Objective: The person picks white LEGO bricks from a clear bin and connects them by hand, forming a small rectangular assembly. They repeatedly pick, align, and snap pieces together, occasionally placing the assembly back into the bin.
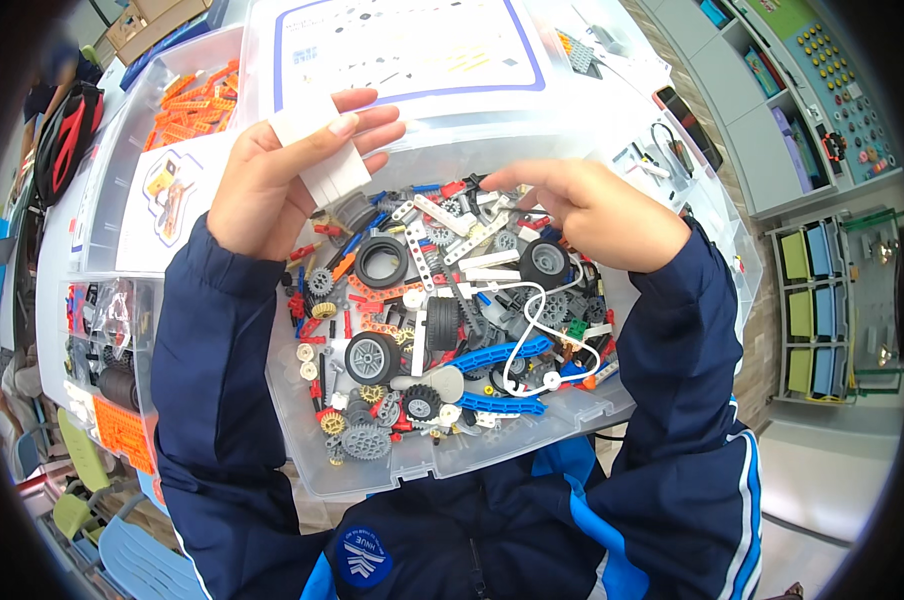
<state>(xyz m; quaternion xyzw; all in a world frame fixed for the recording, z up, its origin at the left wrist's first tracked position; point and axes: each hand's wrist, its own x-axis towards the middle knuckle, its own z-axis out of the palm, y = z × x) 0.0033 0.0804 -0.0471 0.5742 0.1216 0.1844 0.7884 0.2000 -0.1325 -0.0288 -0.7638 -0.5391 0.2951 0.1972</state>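
My left hand (272, 170) is over the upper left of a clear plastic bin (372, 482), its thumb pressing white building bricks (335, 178) against the palm while the other fingers stretch out. Over the bin's upper right, my right hand (597, 215) reaches down, index finger extended to small dark and red pieces and other fingers bent and partly hidden. Nothing shows in its grip. Below both hands lies a jumble of building pieces: black tires (382, 262), grey gears (366, 442), white beams (419, 255), blue curved beams (502, 354) and a white cable (525, 340).
A clear lid with a printed sheet (407, 50) lies behind the bin. To the left are a tray of orange pieces (197, 105), a picture card (167, 190) and a compartment box (112, 320). Chairs (147, 555) stand lower left; coloured bins (812, 300) fill a rack at right.
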